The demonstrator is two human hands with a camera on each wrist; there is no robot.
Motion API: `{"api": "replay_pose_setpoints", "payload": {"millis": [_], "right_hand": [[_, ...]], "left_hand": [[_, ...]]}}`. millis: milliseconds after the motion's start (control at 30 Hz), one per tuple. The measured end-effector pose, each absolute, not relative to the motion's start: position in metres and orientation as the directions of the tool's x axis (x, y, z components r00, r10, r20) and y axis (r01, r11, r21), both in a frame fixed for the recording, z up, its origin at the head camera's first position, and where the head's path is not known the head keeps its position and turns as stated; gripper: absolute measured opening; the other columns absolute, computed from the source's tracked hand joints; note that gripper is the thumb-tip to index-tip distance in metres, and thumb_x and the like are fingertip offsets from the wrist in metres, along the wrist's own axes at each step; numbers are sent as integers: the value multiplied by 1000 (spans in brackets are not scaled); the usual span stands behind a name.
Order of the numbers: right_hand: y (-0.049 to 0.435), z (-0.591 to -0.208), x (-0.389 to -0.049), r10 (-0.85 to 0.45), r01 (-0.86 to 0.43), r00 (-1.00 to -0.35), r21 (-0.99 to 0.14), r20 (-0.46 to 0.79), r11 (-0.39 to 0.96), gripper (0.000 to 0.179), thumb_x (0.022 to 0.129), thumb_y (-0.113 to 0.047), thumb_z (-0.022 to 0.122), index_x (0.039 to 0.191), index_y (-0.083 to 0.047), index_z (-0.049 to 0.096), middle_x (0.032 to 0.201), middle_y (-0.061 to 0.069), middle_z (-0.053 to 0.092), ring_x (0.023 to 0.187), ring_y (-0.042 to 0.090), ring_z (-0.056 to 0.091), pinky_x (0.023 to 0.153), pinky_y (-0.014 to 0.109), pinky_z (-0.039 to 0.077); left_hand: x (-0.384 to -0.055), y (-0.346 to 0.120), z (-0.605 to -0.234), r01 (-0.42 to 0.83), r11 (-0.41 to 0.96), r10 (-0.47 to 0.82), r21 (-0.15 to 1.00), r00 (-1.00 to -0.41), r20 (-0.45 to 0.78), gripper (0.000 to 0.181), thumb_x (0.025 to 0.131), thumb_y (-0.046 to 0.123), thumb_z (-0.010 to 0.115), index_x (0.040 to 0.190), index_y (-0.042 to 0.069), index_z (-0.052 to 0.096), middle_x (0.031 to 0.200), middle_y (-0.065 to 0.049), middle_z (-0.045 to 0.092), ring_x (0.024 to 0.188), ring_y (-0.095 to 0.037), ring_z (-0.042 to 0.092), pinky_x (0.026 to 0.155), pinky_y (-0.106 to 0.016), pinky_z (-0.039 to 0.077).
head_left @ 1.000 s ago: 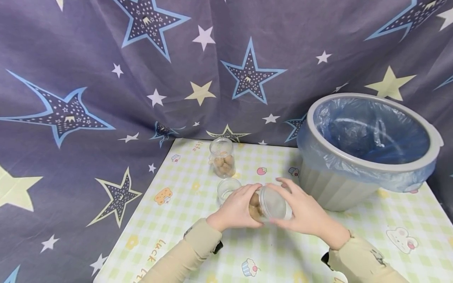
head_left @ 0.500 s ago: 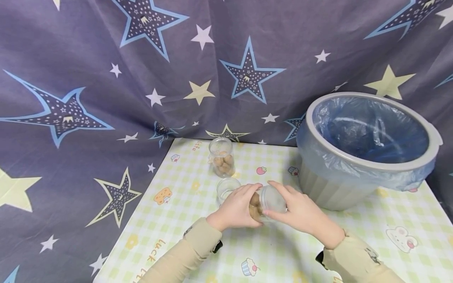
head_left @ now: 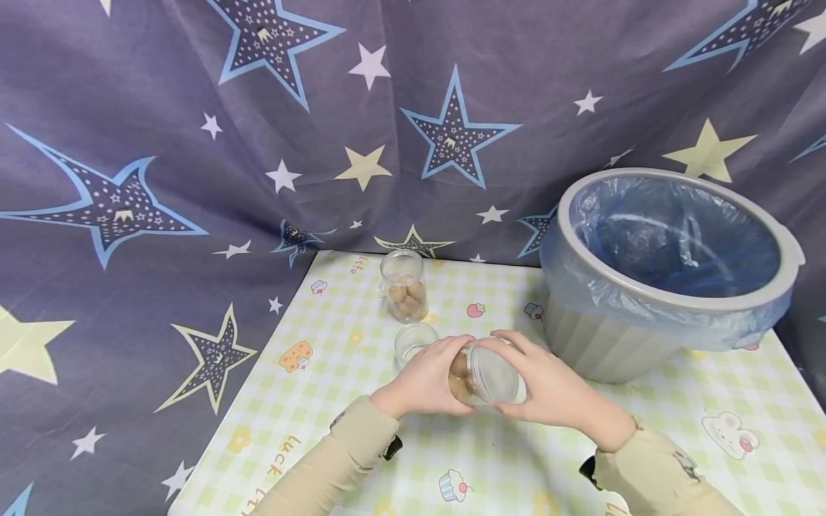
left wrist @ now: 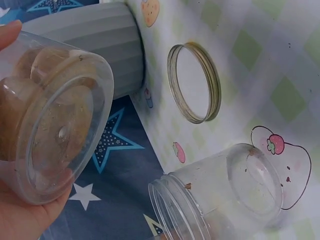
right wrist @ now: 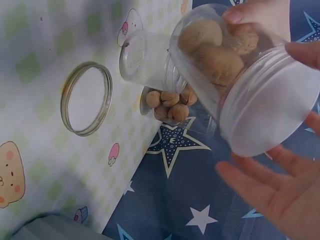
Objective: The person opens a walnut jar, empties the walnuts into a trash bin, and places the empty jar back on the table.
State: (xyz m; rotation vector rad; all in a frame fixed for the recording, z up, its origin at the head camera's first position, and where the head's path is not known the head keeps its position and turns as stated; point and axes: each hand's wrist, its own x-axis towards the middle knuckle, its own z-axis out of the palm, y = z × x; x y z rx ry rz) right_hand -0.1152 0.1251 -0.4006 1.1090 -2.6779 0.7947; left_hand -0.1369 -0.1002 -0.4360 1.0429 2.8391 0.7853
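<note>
Walnut jar (right wrist: 212, 57) aslant in the clasp of the left grip (head_left: 426, 380), right grip (head_left: 556, 390) wide-fingered around its white lid (right wrist: 275, 107).

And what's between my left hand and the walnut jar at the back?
A jar without walnuts stands between your left hand and the back walnut jar; the head view shows it, partly hidden by your left hand.

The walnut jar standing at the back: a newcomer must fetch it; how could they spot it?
On the checked table, look left of the big bin, to the far edge. A clear jar stands there holding walnuts. The nearer jar looks empty; the other walnut jar is in the left hand.
</note>
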Motion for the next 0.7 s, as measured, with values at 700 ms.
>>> {"api": "replay_pose_setpoints", "payload": {"millis": [700], "right_hand": [[115,-390,-112,-426,-430,-898,-442,113,787,74,80,-59,63,140,-20,45,114,15,60,72,30,64,57,42,53]], "left_hand": [[-137,-97,-437,618,635,621,463,-765,170,97,59,39,87,138,7,39,128,-5,56,116,-18,55,100,-32,46]]}}
